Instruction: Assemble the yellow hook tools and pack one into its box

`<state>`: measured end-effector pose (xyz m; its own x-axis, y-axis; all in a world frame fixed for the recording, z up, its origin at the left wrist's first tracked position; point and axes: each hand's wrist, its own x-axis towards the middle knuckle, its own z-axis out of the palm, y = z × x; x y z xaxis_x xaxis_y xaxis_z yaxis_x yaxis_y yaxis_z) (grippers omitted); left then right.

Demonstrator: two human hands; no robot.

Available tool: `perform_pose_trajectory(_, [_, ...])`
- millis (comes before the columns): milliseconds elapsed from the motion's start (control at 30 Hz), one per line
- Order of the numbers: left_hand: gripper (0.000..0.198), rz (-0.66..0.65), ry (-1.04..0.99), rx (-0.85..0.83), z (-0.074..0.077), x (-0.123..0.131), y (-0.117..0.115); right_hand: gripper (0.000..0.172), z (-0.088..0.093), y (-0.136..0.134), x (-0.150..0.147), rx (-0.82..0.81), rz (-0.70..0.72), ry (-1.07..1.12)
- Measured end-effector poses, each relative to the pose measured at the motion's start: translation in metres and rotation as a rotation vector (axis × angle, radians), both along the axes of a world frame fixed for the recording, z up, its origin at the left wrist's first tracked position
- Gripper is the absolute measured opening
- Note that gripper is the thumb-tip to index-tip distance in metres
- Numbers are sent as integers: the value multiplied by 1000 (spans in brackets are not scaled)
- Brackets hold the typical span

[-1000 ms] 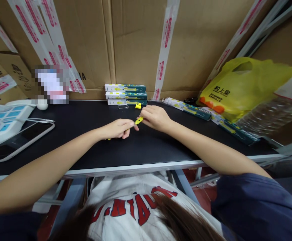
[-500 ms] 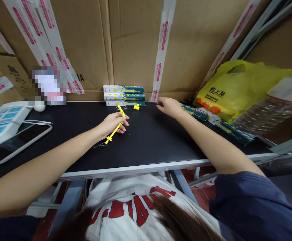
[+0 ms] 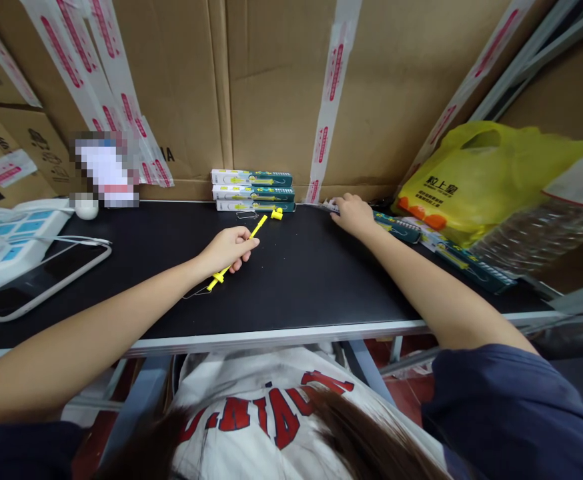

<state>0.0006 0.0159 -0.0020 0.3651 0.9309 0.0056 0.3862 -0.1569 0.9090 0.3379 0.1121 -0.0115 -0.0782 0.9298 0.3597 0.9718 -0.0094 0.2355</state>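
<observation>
My left hand (image 3: 229,250) is closed around a thin yellow plastic rod (image 3: 260,225), which slants up to the right over the black table. A crosspiece sits near the rod's lower end, and a thin wire trails from there. My right hand (image 3: 355,215) lies over the left end of a narrow green-and-white box (image 3: 397,227), fingers curled down on it; the fingertips are partly hidden. A small yellow plastic piece (image 3: 277,214) and a bent wire clip (image 3: 246,215) rest between the hands, in front of a stack of three similar boxes (image 3: 255,193).
Another narrow box (image 3: 471,263) lies at right, beside a yellow plastic bag (image 3: 451,177) and a clear ribbed plastic container (image 3: 514,230). On the left are a phone (image 3: 41,280) with a cable and a white power strip (image 3: 26,230). Taped cardboard (image 3: 271,100) walls the back.
My right hand has moved onto the end of the narrow box. My left hand has closed more around the yellow rod, which has turned slightly rightward. The view has shifted a little.
</observation>
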Motion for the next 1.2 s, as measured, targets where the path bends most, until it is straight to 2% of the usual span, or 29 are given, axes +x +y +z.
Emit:
perform_pose_trajectory(100, [20,-3,-18,-6,-2,0,1,39,-1,0,2,-38,-58,9])
perform_pose_trajectory(200, [20,7,-38,-35,-2,1,2,34,2,1,6,-56,-56,61])
perform_pose_trajectory(300, [22,14,-60,-64,-2,3,3,24,12,4,10,-27,-40,258])
perform_pose_trajectory(367, [23,16,-78,-76,-2,3,3,15,23,4,8,-19,-21,506])
perform_pose_trajectory(433, [24,7,-96,-77,-2,3,2,10,32,0,-1,-54,48,848])
perform_pose_trajectory(533, [24,-28,-114,-72,-2,3,1,11,40,-14,-24,-179,280,1398])
perform_pose_trajectory(633, [22,-54,-120,-64,-2,4,1,10,38,-32,-54,-297,488,1687])
perform_pose_trajectory(833, [20,-76,-117,-47,-4,5,0,11,29,-57,-90,-472,671,1791])
perform_pose_trajectory(1000, [20,-93,-121,-38,-5,4,-1,21,28,-68,-101,-587,793,1798])
perform_pose_trajectory(1200, [23,-125,-124,-26,-5,5,-2,31,27,-77,-109,-652,846,1745])
